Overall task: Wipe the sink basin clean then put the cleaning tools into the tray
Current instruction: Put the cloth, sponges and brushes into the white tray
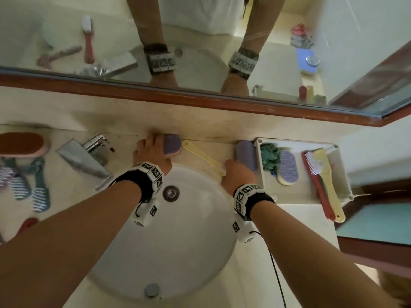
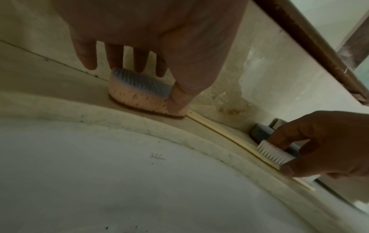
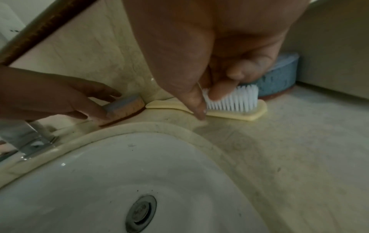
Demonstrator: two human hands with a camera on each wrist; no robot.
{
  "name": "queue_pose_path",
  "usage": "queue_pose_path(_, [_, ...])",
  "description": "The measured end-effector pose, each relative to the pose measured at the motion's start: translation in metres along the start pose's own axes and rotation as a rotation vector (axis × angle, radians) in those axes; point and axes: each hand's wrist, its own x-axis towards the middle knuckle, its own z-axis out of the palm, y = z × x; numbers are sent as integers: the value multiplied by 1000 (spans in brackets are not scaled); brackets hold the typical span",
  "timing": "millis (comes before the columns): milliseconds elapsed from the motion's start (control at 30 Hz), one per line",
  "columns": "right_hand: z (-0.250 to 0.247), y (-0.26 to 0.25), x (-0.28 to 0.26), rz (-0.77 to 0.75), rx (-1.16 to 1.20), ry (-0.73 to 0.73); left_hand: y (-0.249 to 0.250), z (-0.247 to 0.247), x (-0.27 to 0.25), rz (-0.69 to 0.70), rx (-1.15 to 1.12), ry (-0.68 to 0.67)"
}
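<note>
Countertop (image 1: 66, 221), far left, as I read it from the head view: a brown-topped sponge (image 1: 22, 144), striped combs (image 1: 29, 192) and a chrome tap (image 1: 89, 156) whose spout reaches toward the sink basin (image 1: 178, 252). The basin is white, with its drain (image 1: 170, 193) near the back.

Behind the basin rim, my left hand (image 1: 153, 155) rests on a purple-topped pink sponge (image 1: 172, 145) that sits against the back wall. In the left wrist view the fingers (image 2: 88, 58) are spread and reach over the far edge of this sponge (image 2: 137, 93), while the thumb presses its near end; I read this as a grip across its width.

Just to the right, touching that sponge's end, a yellow brush (image 1: 201, 155) lies flat on the counter with its white bristles up. My right hand (image 1: 239, 174) is at its head: in the right wrist view the thumb and a fingertip (image 3: 219, 91) pinch the bristle block of the brush (image 3: 235, 108). A blue sponge (image 1: 246, 154) stands immediately behind this hand, beside the tray.

Farther right, the white tray (image 1: 343, 174) holds a green scrubbing cloth (image 1: 270, 157), a purple-topped yellow sponge (image 1: 287, 171), a red brush (image 1: 315, 178) and a second yellow brush (image 1: 329, 181); both handles overhang its near edge.
</note>
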Motion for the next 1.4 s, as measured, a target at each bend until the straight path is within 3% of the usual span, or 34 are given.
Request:
queue_pose_path(200, [3,6,1,10,34,10,-3,3,1,8,94,10])
queue_pose_path(333, [-7,2,-12,14,48,0,-5,-2,-12,6,-22,-23])
queue_pose_path(500, [-30,6,-33,41,318,152,3,-33,-32,68,-179,36])
queue_pose_path(600, [-47,11,-46,-16,499,222,7,-54,-39,113,-251,64])
queue_pose_path(833, [-80,36,-90,-2,748,296,22,-77,-63,216,-367,55])
queue_pose_path(1133, [-112,103,-136,76,1119,566,97,-86,-98,284,-432,-9])
queue_pose_path(1267, [-121,150,-126,89,1172,593,143,-83,-105,280,-562,-21])
queue_pose_path(1400, [-129,198,-110,118,1220,579,191,-72,-110,244,-534,-61])
